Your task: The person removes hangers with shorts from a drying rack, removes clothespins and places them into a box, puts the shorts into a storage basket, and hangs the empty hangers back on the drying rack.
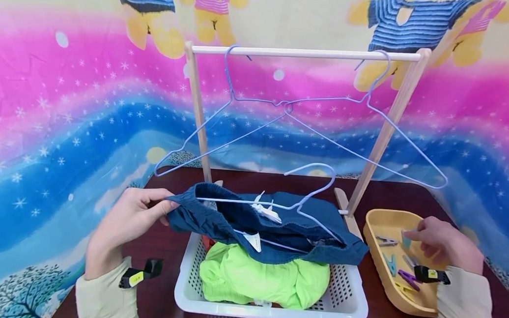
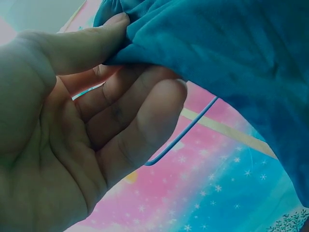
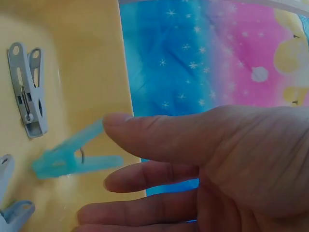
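Note:
Dark blue elastic-waist pants hang on a lilac wire hanger, whose hook sticks up above the open waistband. White tags show at the waist. My left hand pinches the left corner of the waistband between thumb and fingers; the left wrist view shows the thumb on top of the cloth. Over the yellow tray, my right hand holds a turquoise clothespin by its handle ends, thumb against one leg and index finger by the other. The clothespin is slightly blurred.
Beneath the pants stands a white basket with a lime-green garment inside. Two more hangers hang from a wooden rack behind. Several clothespins, including a purple one and a grey one, lie in the tray.

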`<action>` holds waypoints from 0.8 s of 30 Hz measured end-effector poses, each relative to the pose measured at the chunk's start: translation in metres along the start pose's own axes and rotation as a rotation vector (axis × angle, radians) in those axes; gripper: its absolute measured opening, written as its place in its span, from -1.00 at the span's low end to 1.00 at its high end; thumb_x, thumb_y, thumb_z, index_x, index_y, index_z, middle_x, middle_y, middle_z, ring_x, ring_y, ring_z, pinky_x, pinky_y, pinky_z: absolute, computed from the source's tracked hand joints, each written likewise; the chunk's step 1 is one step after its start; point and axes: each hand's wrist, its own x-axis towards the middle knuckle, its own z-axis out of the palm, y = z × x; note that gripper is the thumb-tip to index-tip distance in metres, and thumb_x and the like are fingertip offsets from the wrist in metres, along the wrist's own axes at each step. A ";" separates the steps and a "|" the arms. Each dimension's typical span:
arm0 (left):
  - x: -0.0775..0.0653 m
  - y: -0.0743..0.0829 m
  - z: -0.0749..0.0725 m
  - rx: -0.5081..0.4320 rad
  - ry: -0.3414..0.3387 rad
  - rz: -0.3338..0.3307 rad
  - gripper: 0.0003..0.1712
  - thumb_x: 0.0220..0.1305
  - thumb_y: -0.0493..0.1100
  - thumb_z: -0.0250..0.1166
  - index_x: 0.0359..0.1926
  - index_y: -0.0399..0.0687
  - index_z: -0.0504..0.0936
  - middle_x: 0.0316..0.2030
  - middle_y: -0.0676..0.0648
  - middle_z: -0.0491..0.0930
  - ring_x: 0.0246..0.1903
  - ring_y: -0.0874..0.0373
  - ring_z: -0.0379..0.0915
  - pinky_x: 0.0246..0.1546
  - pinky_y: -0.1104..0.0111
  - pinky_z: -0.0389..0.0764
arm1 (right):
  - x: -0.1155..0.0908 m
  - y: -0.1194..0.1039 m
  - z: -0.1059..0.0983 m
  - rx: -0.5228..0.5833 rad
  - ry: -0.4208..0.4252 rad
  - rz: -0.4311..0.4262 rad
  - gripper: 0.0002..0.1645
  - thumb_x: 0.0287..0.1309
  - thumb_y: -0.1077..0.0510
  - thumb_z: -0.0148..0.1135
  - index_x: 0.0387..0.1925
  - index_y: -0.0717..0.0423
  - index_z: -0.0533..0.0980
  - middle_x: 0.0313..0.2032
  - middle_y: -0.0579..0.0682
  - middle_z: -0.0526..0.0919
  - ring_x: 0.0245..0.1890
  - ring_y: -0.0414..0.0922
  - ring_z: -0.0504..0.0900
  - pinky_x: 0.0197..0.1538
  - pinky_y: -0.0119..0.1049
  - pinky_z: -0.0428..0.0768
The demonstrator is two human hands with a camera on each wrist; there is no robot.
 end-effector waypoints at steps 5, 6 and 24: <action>0.000 0.000 0.000 0.000 -0.007 -0.008 -0.86 0.38 -0.17 0.23 -0.29 0.10 0.72 -0.60 0.17 0.63 -0.63 0.28 0.41 -0.64 0.42 0.32 | -0.002 -0.008 -0.005 -0.058 0.023 -0.058 -0.08 0.25 -0.36 0.14 0.13 0.44 0.32 -0.25 0.25 0.55 -0.29 0.00 0.56 -0.30 -0.16 0.66; 0.000 0.000 0.000 0.000 -0.008 -0.008 -0.85 0.38 -0.17 0.23 -0.29 0.10 0.72 -0.60 0.17 0.64 -0.63 0.28 0.41 -0.63 0.42 0.32 | -0.004 -0.012 -0.006 -0.074 0.029 -0.085 -0.09 0.28 -0.36 0.10 0.14 0.45 0.32 -0.23 0.28 0.56 -0.29 0.00 0.58 -0.29 -0.14 0.66; 0.001 -0.004 0.000 0.002 -0.012 -0.015 -0.84 0.40 -0.17 0.22 -0.28 0.12 0.71 -0.58 0.15 0.63 -0.58 0.30 0.48 -0.61 0.41 0.35 | -0.070 -0.092 0.002 -0.338 0.239 -0.365 -0.37 0.40 -0.26 -0.01 0.02 0.24 0.51 -0.21 0.13 0.65 -0.33 -0.10 0.60 -0.35 -0.17 0.57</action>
